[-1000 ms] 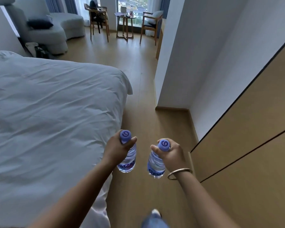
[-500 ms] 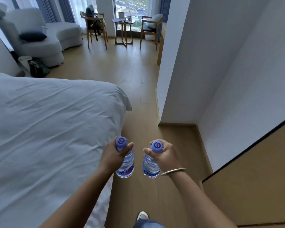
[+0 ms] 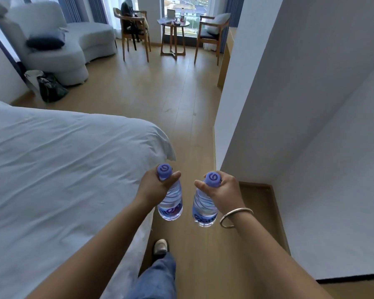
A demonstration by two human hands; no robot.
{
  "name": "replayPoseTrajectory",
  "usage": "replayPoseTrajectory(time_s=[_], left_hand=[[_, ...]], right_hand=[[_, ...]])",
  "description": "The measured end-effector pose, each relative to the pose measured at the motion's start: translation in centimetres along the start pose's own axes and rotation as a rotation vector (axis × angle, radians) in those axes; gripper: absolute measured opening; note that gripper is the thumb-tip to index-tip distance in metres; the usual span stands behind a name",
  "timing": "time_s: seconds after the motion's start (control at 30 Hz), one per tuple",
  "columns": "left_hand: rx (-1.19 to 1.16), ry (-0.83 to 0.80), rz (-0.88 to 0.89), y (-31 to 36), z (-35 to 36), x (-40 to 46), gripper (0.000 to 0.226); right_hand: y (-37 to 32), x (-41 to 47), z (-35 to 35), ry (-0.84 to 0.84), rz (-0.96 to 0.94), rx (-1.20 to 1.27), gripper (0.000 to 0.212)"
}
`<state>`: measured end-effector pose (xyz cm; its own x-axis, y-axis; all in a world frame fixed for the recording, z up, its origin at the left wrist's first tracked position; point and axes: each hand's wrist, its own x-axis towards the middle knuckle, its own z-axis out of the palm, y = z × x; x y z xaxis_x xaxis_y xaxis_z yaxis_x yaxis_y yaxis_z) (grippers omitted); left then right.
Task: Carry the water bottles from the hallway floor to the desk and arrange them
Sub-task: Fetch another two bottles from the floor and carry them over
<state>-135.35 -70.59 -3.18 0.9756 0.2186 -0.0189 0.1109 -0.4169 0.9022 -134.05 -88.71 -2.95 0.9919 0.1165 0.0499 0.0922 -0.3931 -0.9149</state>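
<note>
I carry two clear water bottles with purple caps, held by their necks and hanging upright above the wooden floor. My left hand grips the left bottle. My right hand, with a silver bangle on the wrist, grips the right bottle. A light wooden desk shows as a narrow edge past the white wall corner, far ahead on the right.
A white bed fills the left. A white wall juts in on the right, leaving a wooden floor passage between. Ahead stand two wooden chairs, a small round table, a grey sofa and bags.
I have walked forward along the bed with both bottles; the brown cabinet on the right has dropped out of view and the sitting area is nearer. My foot steps forward below.
</note>
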Motion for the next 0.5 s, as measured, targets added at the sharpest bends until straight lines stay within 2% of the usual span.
replayPoseTrajectory(time_s=[0.23,0.5], left_hand=[[0.037,-0.072,0.025,0.1,1.4,16.0,0.031],[0.069,-0.054,0.043,2.1,1.9,33.8,0.03]], right_hand=[[0.9,15.2,1.2,0.072,0.006,-0.024,0.038],[0.3,32.4,1.3,0.169,0.018,-0.014,0.034]])
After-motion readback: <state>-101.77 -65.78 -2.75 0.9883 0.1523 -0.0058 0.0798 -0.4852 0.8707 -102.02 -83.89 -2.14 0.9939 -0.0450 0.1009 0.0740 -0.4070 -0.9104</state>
